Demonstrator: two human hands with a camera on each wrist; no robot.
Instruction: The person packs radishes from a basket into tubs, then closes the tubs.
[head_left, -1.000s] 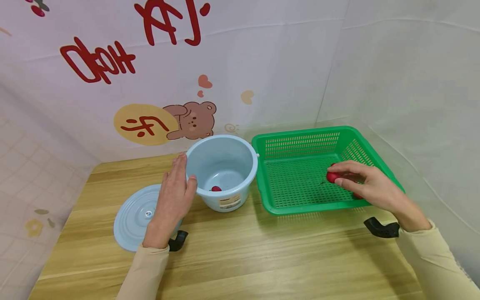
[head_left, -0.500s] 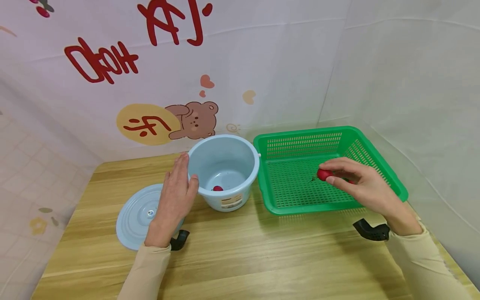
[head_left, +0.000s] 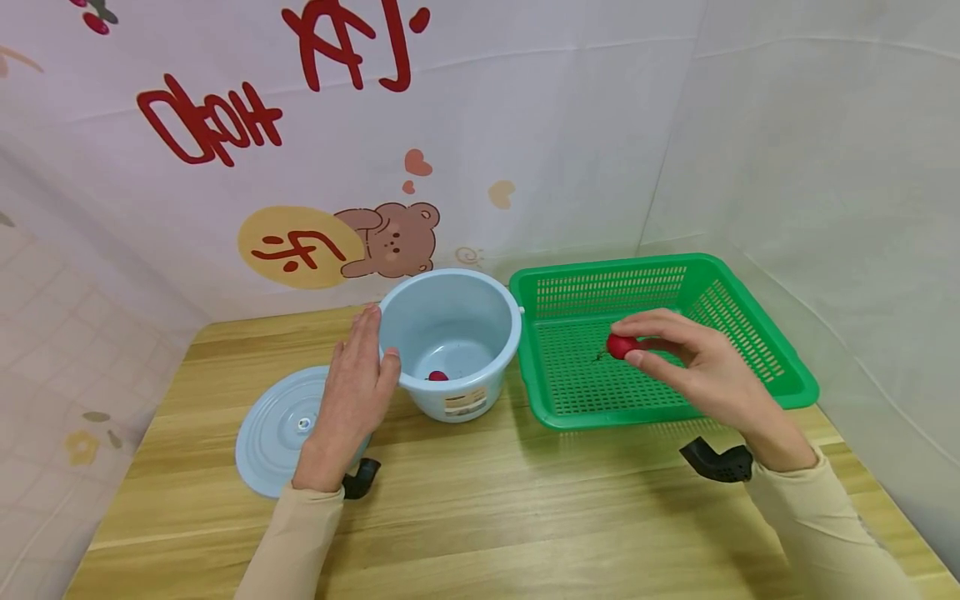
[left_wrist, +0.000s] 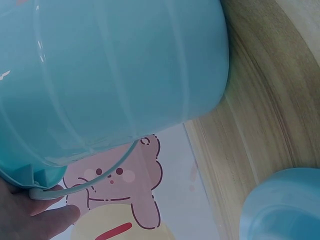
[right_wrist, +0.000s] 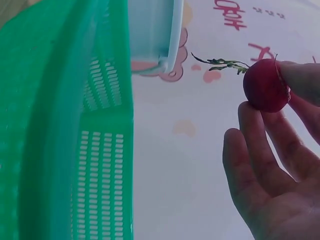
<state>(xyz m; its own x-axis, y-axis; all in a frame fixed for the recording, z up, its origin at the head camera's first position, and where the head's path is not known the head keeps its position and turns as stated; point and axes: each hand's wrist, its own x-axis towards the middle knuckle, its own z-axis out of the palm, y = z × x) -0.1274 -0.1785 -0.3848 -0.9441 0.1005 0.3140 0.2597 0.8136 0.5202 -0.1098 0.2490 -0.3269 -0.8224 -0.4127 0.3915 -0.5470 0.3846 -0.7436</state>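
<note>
Radish [head_left: 621, 346], pinched above the green basket [head_left: 660, 413] between thumb and fingers of the right hand [head_left: 701, 367]: I judge this a transfer step, the next move calling for clearance over the basket's left rim. It looks round, deep red, wispy-stemmed. Farther left, the left hand [head_left: 348, 383] touches the blue bucket [head_left: 446, 315], fingers straight, a second radish [head_left: 438, 377] inside.
</note>
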